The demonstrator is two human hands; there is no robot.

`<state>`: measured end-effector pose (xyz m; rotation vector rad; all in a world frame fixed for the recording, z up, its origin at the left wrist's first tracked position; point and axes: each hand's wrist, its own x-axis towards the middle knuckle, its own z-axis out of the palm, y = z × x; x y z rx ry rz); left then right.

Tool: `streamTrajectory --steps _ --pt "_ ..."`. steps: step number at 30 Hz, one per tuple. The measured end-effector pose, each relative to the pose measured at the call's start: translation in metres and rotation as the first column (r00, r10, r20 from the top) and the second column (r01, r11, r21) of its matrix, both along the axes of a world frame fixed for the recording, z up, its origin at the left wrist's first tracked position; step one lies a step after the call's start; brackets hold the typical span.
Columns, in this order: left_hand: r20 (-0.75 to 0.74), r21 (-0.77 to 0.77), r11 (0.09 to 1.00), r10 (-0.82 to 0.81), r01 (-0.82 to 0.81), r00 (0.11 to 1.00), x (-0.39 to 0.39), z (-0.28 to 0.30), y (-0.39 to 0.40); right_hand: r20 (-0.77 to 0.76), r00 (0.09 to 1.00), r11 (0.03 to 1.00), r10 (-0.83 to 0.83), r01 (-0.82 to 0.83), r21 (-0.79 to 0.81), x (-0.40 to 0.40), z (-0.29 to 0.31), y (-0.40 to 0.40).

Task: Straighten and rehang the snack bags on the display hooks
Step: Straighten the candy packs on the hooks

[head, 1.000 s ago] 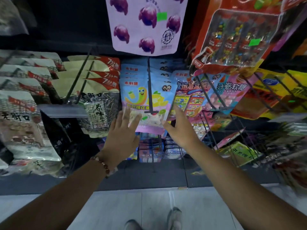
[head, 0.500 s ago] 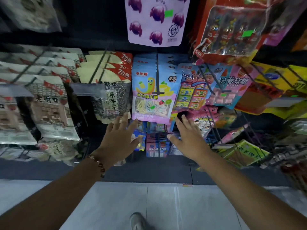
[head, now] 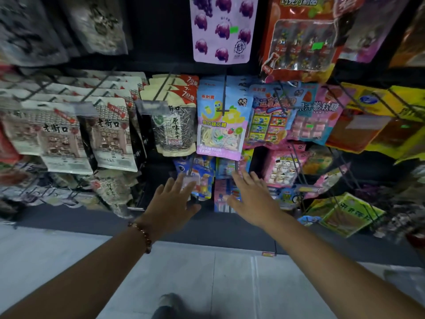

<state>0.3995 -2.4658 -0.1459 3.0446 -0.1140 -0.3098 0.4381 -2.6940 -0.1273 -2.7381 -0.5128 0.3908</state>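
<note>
Nearest the camera, a shoe (head: 169, 305) stands on the pale tiled floor (head: 207, 279), and two bare forearms reach forward over it toward a dark display rack. A beaded bracelet (head: 143, 236) circles the left wrist.

The left hand (head: 171, 203) is spread open, fingers straight and slightly apart, holding nothing; its fingertips lie at or just before a small blue snack packet (head: 202, 180) on the lowest row, though contact cannot be told through the blur. The right hand (head: 249, 199) is likewise open, fingers extended and gripping nothing, its fingertips reaching up in front of the small packets (head: 224, 168) hanging beside the blue one, near a thin metal hook (head: 236, 165).

Just above the hands, on the middle row, a blue-and-pink candy bag with a yellow worm (head: 222, 120) hangs upright on its hook. To its left hangs a cream sunflower-seed bag (head: 173, 130), and further left a line of white bags with black characters (head: 108, 134). To its right hang a colourful pink-and-blue candy bag (head: 271, 118), then yellow packs (head: 379, 111) toward the rack's right edge. Lower right, a green-and-yellow packet (head: 345, 215) lies tilted on the wire hooks.

Farthest up, on the top row, hang a lilac grape-printed bag (head: 222, 31) and a red bag of bottle-shaped sweets (head: 301, 40).
</note>
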Motion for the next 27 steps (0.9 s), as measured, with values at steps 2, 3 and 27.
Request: streamTrajectory --steps 2,3,27 --pt "0.009 0.019 1.000 0.006 -0.006 1.000 -0.003 0.002 0.006 -0.002 1.000 1.000 0.001 -0.001 -0.011 -0.006 0.003 0.004" --pt "0.019 0.023 1.000 0.002 -0.002 1.000 -0.002 0.004 0.010 -0.009 1.000 1.000 -0.005 0.005 -0.010 -0.008 0.005 0.006" --pt "-0.074 -0.037 0.976 -0.217 0.215 0.973 0.022 -0.037 0.182 -0.158 0.969 0.982 -0.188 0.191 0.004 -0.022 -0.047 0.199"
